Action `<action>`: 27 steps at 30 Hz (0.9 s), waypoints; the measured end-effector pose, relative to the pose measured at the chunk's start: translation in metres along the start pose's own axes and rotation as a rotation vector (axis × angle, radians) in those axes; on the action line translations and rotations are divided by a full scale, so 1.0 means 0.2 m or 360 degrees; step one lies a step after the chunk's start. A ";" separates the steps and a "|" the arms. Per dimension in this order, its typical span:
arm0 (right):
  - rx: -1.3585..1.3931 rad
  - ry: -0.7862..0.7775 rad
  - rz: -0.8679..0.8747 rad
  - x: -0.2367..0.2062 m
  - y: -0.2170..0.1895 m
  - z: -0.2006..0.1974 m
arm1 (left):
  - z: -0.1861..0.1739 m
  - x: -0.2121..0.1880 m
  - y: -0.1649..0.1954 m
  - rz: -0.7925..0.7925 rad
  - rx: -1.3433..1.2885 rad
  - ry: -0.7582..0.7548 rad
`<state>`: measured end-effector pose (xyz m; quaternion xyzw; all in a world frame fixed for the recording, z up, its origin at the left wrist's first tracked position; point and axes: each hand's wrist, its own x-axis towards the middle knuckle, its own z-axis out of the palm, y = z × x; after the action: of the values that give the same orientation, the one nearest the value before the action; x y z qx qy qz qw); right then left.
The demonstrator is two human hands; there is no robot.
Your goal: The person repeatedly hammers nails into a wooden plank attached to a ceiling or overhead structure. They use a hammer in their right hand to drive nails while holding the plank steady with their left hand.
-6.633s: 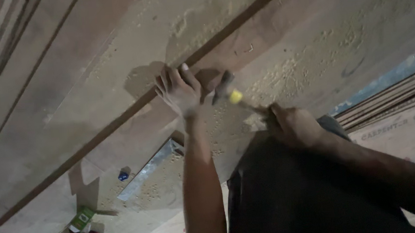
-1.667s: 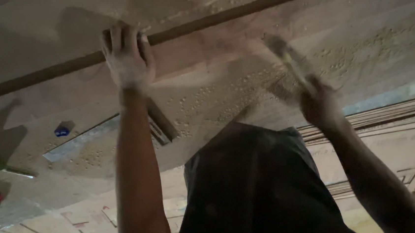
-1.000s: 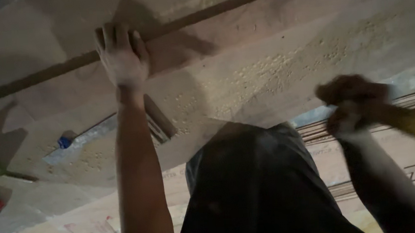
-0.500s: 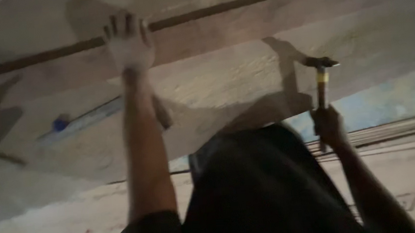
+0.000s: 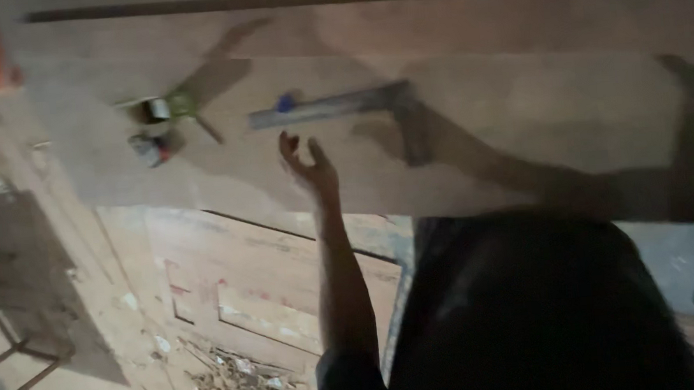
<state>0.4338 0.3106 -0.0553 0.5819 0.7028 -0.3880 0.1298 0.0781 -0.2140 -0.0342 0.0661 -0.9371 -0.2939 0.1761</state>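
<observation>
Your left hand [image 5: 310, 166] hangs open over the near edge of the board [image 5: 524, 140], fingers loosely curled, gripping nothing and apparently not touching the wood. Your right hand is barely in view at the far right edge, dark and blurred; you cannot tell whether it is closed on anything, though a long hammer-like shadow [image 5: 692, 122] falls across the board on that side.

Just beyond your left fingers lies a metal square [image 5: 357, 107], its long blade running left, its dark stock turned down toward you, with a small blue object [image 5: 284, 102] beside the blade. Farther left sit a green-and-white item [image 5: 167, 108] and a small dark one [image 5: 153, 146], both near the board's end. Below the board, a panel [image 5: 264, 292] with cut-out shapes leans over a litter of shavings [image 5: 242, 385] on the floor.

The risks, as they look from here: the light is poor and the whole view is smeared by motion, so a reach toward the square could clip it and push it or the blue piece off the near edge. With nothing pinned by your left hand, the board itself may shift if struck. Fingers resting near any strike line are exposed. The shavings underfoot could slip as you lean.
</observation>
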 end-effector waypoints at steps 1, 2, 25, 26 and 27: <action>0.0048 -0.0004 0.0025 0.00 0.03 0.00 | -0.03 0.03 -0.09 -0.0079 -0.0022 0.0011; 0.0102 0.0009 0.0063 0.00 0.06 0.02 | -0.05 0.05 -0.17 -0.0166 -0.0049 0.0001; 0.0099 0.0222 0.0221 -0.62 -0.04 0.16 | -0.48 1.35 -0.82 -0.0219 0.0723 -0.0813; 0.0146 0.0220 0.0270 -0.67 -0.07 0.18 | -0.51 1.35 -0.83 -0.0235 0.0739 -0.0852; 0.0186 0.0211 0.0323 -0.71 -0.10 0.20 | -0.52 1.35 -0.83 -0.0246 0.0761 -0.0871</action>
<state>0.4456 0.1805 0.0164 0.6809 0.6237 -0.3739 0.0874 -0.1316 -0.4667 0.0293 0.0949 -0.9840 -0.0860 -0.1242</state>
